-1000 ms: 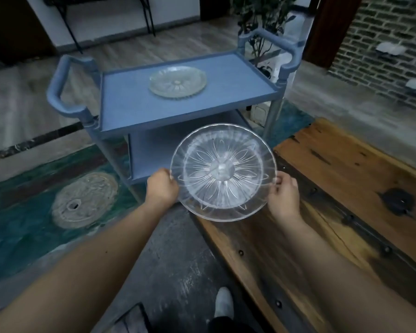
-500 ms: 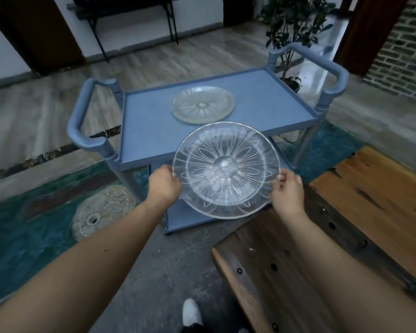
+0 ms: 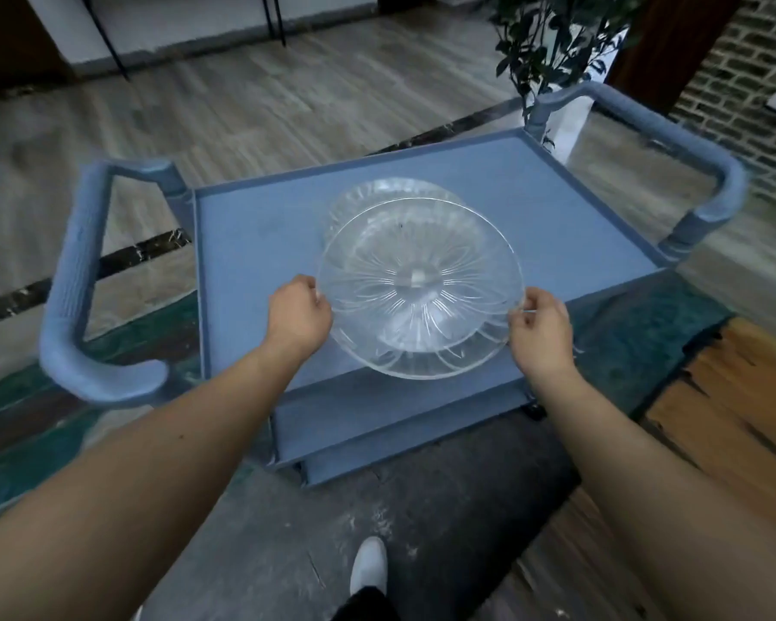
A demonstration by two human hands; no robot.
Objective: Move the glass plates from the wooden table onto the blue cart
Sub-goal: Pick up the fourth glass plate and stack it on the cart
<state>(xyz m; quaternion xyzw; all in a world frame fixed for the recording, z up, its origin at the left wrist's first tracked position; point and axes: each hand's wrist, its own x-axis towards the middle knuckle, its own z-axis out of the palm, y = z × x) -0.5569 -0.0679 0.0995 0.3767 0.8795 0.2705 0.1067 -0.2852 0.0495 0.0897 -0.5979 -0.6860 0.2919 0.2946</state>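
I hold a clear cut-glass plate (image 3: 420, 286) by its two sides, above the front half of the blue cart's top shelf (image 3: 252, 244). My left hand (image 3: 299, 313) grips its left rim and my right hand (image 3: 539, 327) pinches its right rim. A second glass plate (image 3: 377, 195) lies on the shelf just behind, partly hidden by the held plate. The wooden table (image 3: 735, 396) shows only as a corner at the right edge.
The cart has thick blue handles at left (image 3: 81, 280) and right (image 3: 691, 163), and a lower shelf (image 3: 377, 423). A potted plant (image 3: 552, 42) stands behind the cart. My white shoe (image 3: 368, 571) is on the dark floor below. A brick wall is far right.
I have stepped toward the cart and carried the plate forward from the table side. It now hangs over the top shelf, overlapping the plate lying there. The table has slid out to the right.
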